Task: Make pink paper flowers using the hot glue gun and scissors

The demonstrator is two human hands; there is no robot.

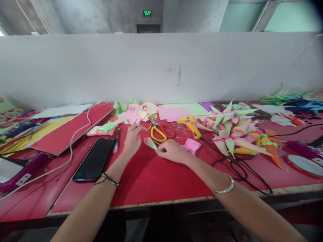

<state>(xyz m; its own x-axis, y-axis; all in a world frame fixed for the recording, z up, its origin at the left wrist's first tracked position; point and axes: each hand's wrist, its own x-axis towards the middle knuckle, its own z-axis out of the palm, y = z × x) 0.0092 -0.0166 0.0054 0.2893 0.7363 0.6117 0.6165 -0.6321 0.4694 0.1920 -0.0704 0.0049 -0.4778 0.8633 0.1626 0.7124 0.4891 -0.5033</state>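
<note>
On the red-topped desk [151, 188], a black rectangular smartphone [95, 159] lies screen up, with a slim dark-and-clear plastic pen [116, 140] just beside it. To their left, a thin white cable [71, 148] crosses a flat red rectangular board [65, 132] and runs past a purple plastic casing with white panels [31, 171]. Behind the desk stands a plain pale-grey partition [101, 70], and beyond it a green-lit rectangular exit sign [147, 13] shows on the grey concrete wall [83, 15].
</note>
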